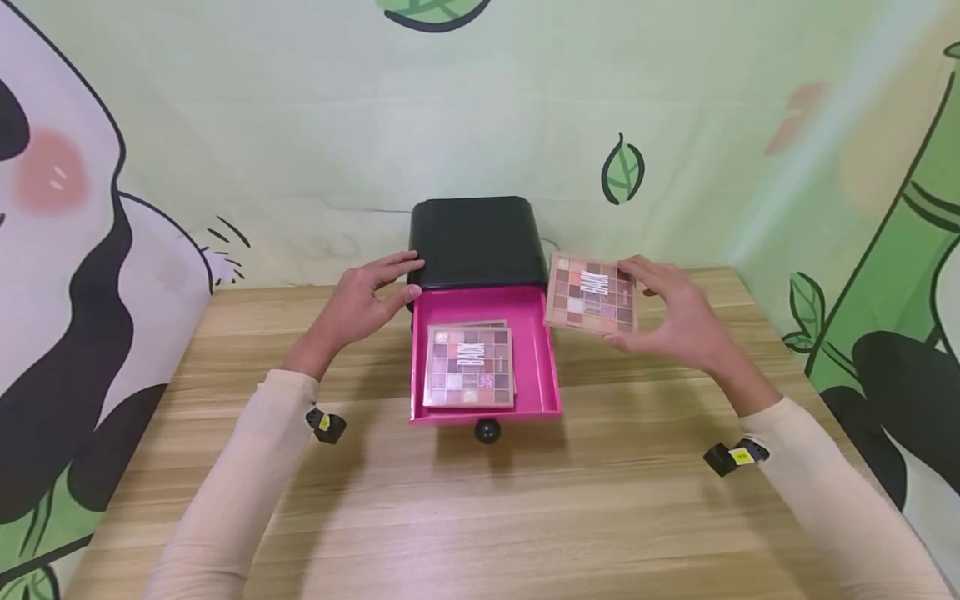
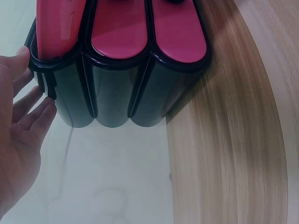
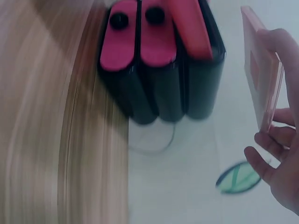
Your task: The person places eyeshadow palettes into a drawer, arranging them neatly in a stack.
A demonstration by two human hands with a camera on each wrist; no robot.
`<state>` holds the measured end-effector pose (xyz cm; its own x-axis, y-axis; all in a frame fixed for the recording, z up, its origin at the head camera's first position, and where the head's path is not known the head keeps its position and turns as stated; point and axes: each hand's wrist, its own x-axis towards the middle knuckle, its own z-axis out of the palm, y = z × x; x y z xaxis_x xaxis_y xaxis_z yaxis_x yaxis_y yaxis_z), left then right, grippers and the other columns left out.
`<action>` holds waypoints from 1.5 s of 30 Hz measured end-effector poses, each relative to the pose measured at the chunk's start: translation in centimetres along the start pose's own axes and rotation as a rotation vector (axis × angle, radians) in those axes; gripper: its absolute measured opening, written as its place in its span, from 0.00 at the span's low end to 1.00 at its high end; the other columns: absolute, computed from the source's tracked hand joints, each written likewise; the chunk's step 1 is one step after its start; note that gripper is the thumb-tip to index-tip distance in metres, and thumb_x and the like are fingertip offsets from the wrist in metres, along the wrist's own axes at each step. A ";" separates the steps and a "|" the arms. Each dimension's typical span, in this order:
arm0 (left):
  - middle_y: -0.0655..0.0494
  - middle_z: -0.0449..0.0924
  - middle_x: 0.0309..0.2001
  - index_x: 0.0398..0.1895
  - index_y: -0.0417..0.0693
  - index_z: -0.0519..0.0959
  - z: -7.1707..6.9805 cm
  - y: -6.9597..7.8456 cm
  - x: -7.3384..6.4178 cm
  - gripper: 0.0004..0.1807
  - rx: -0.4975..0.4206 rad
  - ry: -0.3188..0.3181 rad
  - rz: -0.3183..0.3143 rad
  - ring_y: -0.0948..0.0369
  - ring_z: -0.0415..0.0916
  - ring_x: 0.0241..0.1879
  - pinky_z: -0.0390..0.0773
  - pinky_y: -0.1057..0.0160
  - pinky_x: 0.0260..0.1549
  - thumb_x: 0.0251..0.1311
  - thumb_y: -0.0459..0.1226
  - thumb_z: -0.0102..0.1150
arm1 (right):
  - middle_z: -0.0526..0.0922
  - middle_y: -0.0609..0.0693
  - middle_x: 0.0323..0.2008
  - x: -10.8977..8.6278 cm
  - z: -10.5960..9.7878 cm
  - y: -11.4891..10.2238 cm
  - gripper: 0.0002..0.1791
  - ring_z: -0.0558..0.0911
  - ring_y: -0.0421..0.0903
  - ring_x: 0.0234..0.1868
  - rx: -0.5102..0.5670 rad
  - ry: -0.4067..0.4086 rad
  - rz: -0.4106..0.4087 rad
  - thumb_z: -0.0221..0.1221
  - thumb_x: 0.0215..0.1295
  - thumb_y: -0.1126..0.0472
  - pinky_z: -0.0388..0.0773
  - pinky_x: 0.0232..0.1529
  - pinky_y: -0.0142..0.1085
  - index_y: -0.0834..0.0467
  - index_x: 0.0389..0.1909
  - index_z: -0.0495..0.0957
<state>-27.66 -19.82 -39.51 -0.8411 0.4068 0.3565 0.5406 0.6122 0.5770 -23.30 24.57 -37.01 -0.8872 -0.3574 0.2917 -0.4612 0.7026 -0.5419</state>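
A black drawer unit [image 1: 480,242] stands at the back of the table, its pink top drawer [image 1: 536,367] pulled out toward me. Inside that drawer lies an eyeshadow palette [image 1: 469,367] with "BACK" on its lid, on top of another that peeks out behind it. My right hand [image 1: 675,312] pinches a similar eyeshadow palette [image 1: 588,293] by its right side, between thumb and fingers, in the air to the right of the drawer. With fingers extended, my left hand [image 1: 360,304] touches the left side of the unit near its front top corner.
Below the pulled-out drawer, the left wrist view shows two more pink drawers [image 2: 180,35], pushed in. A black round knob [image 1: 487,431] sits on the drawer front. Wood-grain table [image 1: 480,525] spreads around the unit, and a printed cloth [image 1: 300,150] hangs behind.
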 end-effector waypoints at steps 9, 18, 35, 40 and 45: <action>0.46 0.72 0.71 0.69 0.47 0.77 0.0 0.3 -0.1 0.28 -0.004 0.006 0.006 0.46 0.71 0.69 0.73 0.43 0.64 0.68 0.46 0.65 | 0.69 0.53 0.73 -0.2 2.5 -3.9 0.56 0.69 0.54 0.68 -0.023 -0.052 -0.048 0.80 0.43 0.42 0.79 0.56 0.55 0.53 0.75 0.68; 0.46 0.71 0.72 0.69 0.47 0.76 0.1 0.2 0.0 0.29 -0.010 0.004 0.007 0.45 0.70 0.70 0.72 0.42 0.65 0.69 0.47 0.64 | 0.64 0.56 0.77 -0.1 5.1 -6.4 0.59 0.61 0.60 0.76 -0.053 -0.145 -0.076 0.77 0.42 0.35 0.63 0.68 0.66 0.52 0.76 0.67; 0.47 0.71 0.72 0.69 0.48 0.76 0.0 0.2 0.0 0.28 0.000 0.009 -0.003 0.46 0.69 0.71 0.71 0.43 0.66 0.69 0.47 0.64 | 0.68 0.56 0.75 1.3 7.8 -10.1 0.55 0.65 0.59 0.75 -0.117 -0.215 -0.202 0.74 0.45 0.32 0.67 0.70 0.58 0.56 0.73 0.70; 0.47 0.71 0.72 0.69 0.48 0.76 0.0 0.1 -0.1 0.28 0.011 0.008 -0.006 0.47 0.69 0.71 0.71 0.43 0.66 0.69 0.47 0.64 | 0.68 0.58 0.74 1.5 8.5 -10.3 0.56 0.67 0.56 0.73 -0.135 -0.203 -0.246 0.73 0.46 0.31 0.72 0.67 0.55 0.58 0.73 0.70; 0.48 0.70 0.73 0.70 0.49 0.75 0.0 0.2 -0.1 0.29 0.017 -0.005 -0.020 0.47 0.69 0.71 0.72 0.44 0.66 0.70 0.49 0.63 | 0.68 0.57 0.74 1.4 8.8 -10.3 0.58 0.67 0.56 0.73 -0.171 -0.212 -0.256 0.73 0.46 0.29 0.70 0.68 0.55 0.58 0.73 0.70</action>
<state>-27.45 -19.76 -39.47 -0.8516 0.3978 0.3413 0.5240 0.6313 0.5717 -19.93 11.41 -37.90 -0.7344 -0.6417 0.2211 -0.6756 0.6604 -0.3278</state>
